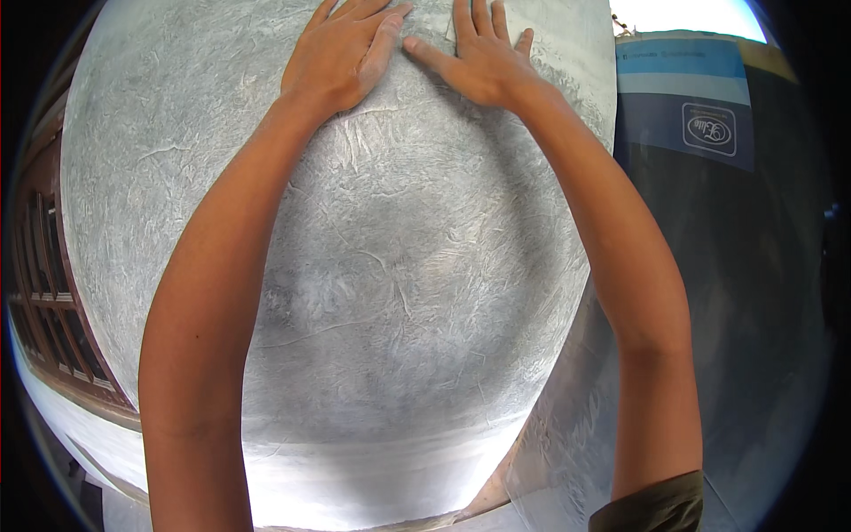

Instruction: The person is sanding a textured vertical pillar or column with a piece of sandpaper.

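Observation:
A large grey, wrinkled surface (399,266), which looks coated or papered, fills the middle of the head view. Flat against its upper part lies my left hand (339,56), back of the hand up, with its fingers pointing to the top and some fingertips near the frame's edge. A whitish residue coats its thumb. My right hand (488,56) rests beside it, fingers spread, thumb towards the left hand. Its fingers touch the edge area of a paler, smoother patch (568,33) at the upper right. Neither hand holds anything. What the surface is made of cannot be told.
A brown wooden window frame (56,299) with dark panes stands at the left. On the right hangs a dark and blue banner (685,93) bearing writing and a logo. Creased translucent sheeting (558,439) lies at the lower right, near the grey surface's edge.

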### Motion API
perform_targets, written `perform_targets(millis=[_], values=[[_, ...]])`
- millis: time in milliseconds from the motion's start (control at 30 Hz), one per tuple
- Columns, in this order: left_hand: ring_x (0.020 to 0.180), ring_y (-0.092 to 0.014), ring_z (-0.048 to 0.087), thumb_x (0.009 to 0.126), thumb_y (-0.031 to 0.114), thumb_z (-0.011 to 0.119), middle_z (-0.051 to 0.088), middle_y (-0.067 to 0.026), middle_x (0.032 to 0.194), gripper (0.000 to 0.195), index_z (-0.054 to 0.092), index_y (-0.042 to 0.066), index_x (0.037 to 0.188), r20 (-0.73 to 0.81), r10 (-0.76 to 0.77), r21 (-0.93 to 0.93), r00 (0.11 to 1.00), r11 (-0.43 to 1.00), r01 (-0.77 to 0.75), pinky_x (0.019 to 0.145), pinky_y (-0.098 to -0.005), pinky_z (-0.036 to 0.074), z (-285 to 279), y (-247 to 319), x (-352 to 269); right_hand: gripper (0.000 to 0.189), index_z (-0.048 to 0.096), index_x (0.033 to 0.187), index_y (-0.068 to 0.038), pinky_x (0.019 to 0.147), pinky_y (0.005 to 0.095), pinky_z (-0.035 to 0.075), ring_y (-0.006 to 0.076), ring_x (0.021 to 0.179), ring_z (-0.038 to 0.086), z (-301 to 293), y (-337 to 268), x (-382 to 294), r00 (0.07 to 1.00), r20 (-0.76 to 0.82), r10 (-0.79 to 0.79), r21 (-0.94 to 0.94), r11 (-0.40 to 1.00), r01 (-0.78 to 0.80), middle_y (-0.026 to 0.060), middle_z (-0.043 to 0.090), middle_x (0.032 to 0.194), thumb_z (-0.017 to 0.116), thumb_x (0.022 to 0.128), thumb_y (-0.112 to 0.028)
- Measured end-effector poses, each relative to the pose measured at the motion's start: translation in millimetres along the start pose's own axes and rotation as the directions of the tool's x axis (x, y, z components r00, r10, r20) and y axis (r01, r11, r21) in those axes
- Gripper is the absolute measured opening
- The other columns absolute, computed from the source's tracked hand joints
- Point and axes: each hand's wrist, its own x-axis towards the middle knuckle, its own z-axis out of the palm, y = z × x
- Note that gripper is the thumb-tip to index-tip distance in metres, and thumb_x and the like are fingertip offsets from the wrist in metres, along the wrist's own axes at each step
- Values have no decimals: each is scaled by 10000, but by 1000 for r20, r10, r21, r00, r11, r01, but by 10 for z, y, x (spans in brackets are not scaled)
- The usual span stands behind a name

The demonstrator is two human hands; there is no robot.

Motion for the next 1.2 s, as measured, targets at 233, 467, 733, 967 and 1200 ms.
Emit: perform_targets(millis=[233, 467, 733, 967, 1200], values=[[1531, -316, 355, 1095, 264, 352, 466, -159, 1602, 483, 569, 36, 1460, -44, 24, 41, 999, 999, -22, 1291, -486, 196, 41, -89, -13, 1179, 88, 1674, -52, 1234, 716, 50, 371, 1615, 44, 5, -146, -159, 999, -11, -40, 13, 999, 40, 183, 54, 1749, 407, 895, -877], [1515, -310, 389, 1008, 168, 516, 486, -153, 1587, 470, 566, 50, 1461, -85, 95, 160, 992, 984, -80, 1277, -507, 230, 89, -340, -85, 1108, 108, 1674, -55, 1237, 707, 44, 366, 1616, 40, 87, -484, -597, 998, 35, -55, -8, 998, 55, 169, 57, 1752, 369, 939, -842], [1515, -308, 387, 1002, 138, 520, 477, -146, 1595, 468, 564, 62, 1461, -124, 137, 151, 983, 982, -118, 1272, -514, 235, 184, -286, -16, 1097, 142, 1669, -47, 1240, 698, 46, 373, 1617, 34, -16, -268, -171, 998, 61, 32, 98, 994, -38, 191, 75, 1746, 353, 942, -842], [1514, -315, 387, 996, 124, 524, 487, -150, 1585, 464, 570, 57, 1453, -114, 136, 178, 984, 977, -114, 1270, -512, 239, 140, -271, -31, 1106, 146, 1658, -5, 1228, 715, 32, 405, 1612, 3, -40, -288, -310, 994, 89, -69, 104, 993, 59, 227, 60, 1739, 401, 947, -813], [1513, -316, 389, 992, 120, 527, 485, -148, 1587, 469, 569, 58, 1455, -112, 101, 158, 989, 984, -82, 1271, -508, 240, 130, -371, -92, 1078, 116, 1673, -51, 1236, 705, 41, 363, 1619, 15, 28, -620, -678, 998, 53, -43, 57, 998, 40, 177, 57, 1751, 367, 958, -817]])
